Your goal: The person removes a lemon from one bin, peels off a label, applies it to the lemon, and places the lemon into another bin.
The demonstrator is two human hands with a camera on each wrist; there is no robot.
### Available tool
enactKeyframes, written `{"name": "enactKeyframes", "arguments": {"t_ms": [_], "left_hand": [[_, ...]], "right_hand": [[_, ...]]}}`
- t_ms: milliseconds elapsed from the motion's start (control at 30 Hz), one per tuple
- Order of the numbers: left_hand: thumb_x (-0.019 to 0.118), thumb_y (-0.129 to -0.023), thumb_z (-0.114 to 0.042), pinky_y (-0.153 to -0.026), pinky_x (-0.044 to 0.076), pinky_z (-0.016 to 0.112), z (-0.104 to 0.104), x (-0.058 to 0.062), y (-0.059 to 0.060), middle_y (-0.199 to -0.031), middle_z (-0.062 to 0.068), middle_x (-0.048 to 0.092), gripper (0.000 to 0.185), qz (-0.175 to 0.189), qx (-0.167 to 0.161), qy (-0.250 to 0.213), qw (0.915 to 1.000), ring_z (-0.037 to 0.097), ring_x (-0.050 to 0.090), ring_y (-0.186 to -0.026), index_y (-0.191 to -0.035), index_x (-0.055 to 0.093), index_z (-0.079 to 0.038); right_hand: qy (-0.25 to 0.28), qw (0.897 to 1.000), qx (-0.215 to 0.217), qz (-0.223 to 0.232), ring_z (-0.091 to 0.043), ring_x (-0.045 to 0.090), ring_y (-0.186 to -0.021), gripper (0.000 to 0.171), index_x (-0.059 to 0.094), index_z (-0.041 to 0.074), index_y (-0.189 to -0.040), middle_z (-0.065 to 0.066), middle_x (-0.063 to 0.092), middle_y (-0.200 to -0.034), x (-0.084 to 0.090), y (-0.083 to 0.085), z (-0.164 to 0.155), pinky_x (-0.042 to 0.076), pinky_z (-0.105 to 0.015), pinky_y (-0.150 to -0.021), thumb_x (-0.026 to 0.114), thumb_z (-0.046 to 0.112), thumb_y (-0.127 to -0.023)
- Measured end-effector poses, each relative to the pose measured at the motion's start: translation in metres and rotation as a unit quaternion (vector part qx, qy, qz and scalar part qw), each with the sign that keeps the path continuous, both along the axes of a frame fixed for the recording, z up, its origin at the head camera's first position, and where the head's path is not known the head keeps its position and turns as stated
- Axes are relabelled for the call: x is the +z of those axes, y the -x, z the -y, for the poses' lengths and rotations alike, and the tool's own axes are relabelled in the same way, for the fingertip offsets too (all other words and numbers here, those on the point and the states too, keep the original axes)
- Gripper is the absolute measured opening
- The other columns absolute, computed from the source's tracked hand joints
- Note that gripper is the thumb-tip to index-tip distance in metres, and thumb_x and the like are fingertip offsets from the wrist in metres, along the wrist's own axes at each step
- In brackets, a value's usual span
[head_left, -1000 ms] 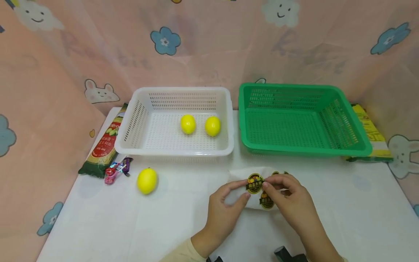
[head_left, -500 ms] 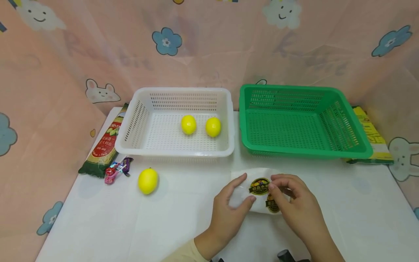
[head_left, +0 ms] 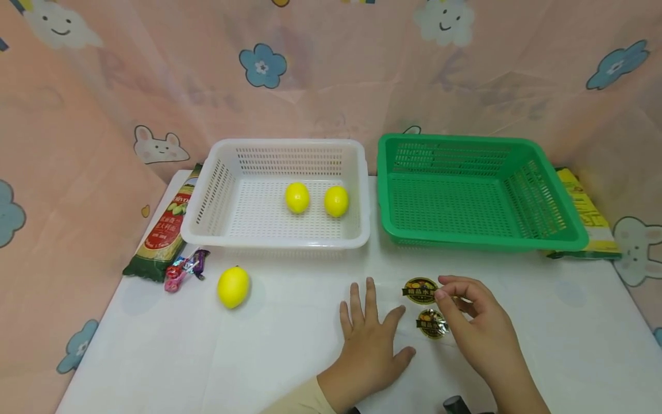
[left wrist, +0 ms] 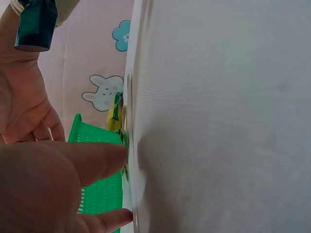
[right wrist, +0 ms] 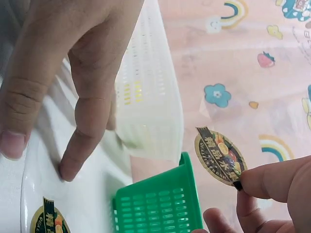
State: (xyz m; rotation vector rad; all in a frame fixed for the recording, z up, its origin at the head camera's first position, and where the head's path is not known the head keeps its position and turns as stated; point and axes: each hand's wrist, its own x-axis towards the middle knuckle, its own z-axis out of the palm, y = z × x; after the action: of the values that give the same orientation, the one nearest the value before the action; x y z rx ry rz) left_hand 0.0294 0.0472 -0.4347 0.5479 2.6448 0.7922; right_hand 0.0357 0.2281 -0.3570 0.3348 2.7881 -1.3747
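Observation:
My right hand pinches an oval black-and-gold sticker with fruit printed on it between thumb and index finger. In the right wrist view that sticker stands up, free of the sheet. My left hand lies with fingers spread, its fingertips touching a glossy white backing sheet on the table. A second sticker is on the sheet, just left of my right hand. The sheet's edges are hard to make out in the head view.
A white basket with two lemons stands at the back, beside a green basket. Another lemon lies at the left front, near wrapped candies and a pasta packet. A yellow packet sits far right.
My left hand has gone from curved beside the sticker to spread flat, a little lower. The sheet now lies flatter, and my right hand has shifted slightly right with the sticker.

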Motion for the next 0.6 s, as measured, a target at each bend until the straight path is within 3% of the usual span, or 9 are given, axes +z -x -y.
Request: {"name": "enactKeyframes", "arguments": {"t_ms": [133, 267, 400, 533, 600], "left_hand": [[0.072, -0.097, -0.053, -0.117, 0.005, 0.078, 0.001, -0.001, 0.000, -0.175, 0.018, -0.011, 0.071, -0.008, -0.025, 0.037, 0.9989, 0.047, -0.019, -0.156, -0.158, 0.051, -0.025], [0.072, -0.098, -0.054, -0.118, 0.006, 0.077, 0.009, 0.007, 0.000, -0.176, 0.017, -0.009, 0.077, -0.031, -0.010, 0.028, 0.9991, 0.047, -0.015, -0.157, -0.162, 0.044, -0.024], [0.077, -0.095, -0.048, -0.117, 0.006, 0.075, 0.033, 0.025, 0.003, -0.176, 0.019, 0.004, 0.082, -0.095, 0.051, 0.007, 0.9942, 0.049, -0.001, -0.157, -0.163, 0.042, -0.020], [0.085, -0.089, -0.042, -0.114, 0.011, 0.075, 0.072, 0.041, 0.013, -0.172, 0.023, 0.018, 0.082, -0.168, 0.127, 0.027, 0.9773, 0.054, 0.013, -0.153, -0.158, 0.049, -0.016], [0.088, -0.087, -0.039, -0.113, 0.012, 0.077, 0.093, 0.046, 0.020, -0.171, 0.025, 0.018, 0.081, -0.180, 0.163, 0.044, 0.9692, 0.058, 0.014, -0.151, -0.156, 0.053, -0.016]], "right_hand": [[0.014, 1.000, -0.002, 0.013, -0.030, 0.059, -0.130, 0.030, 0.069, 0.007, -0.109, -0.005, 0.059, -0.145, -0.002, 0.001, -0.001, 0.043, -0.008, -0.088, 0.064, 0.036, -0.108], [0.025, 0.999, -0.001, 0.022, -0.028, 0.056, -0.133, 0.034, 0.068, 0.005, -0.111, -0.006, 0.058, -0.146, -0.004, 0.002, -0.001, 0.039, -0.003, -0.092, 0.063, 0.038, -0.108], [0.024, 0.999, -0.004, 0.024, -0.027, 0.056, -0.133, 0.034, 0.067, 0.004, -0.111, -0.007, 0.058, -0.146, -0.008, 0.000, -0.003, 0.039, -0.003, -0.093, 0.063, 0.038, -0.109], [0.013, 1.000, -0.004, 0.016, -0.013, 0.054, -0.127, 0.030, 0.069, 0.005, -0.110, -0.007, 0.060, -0.144, -0.013, -0.002, -0.006, 0.038, -0.002, -0.096, 0.064, 0.035, -0.108], [0.013, 1.000, -0.002, 0.014, -0.008, 0.052, -0.124, 0.030, 0.069, 0.005, -0.110, -0.007, 0.061, -0.143, -0.015, -0.003, -0.007, 0.037, -0.002, -0.097, 0.064, 0.035, -0.108]]}}
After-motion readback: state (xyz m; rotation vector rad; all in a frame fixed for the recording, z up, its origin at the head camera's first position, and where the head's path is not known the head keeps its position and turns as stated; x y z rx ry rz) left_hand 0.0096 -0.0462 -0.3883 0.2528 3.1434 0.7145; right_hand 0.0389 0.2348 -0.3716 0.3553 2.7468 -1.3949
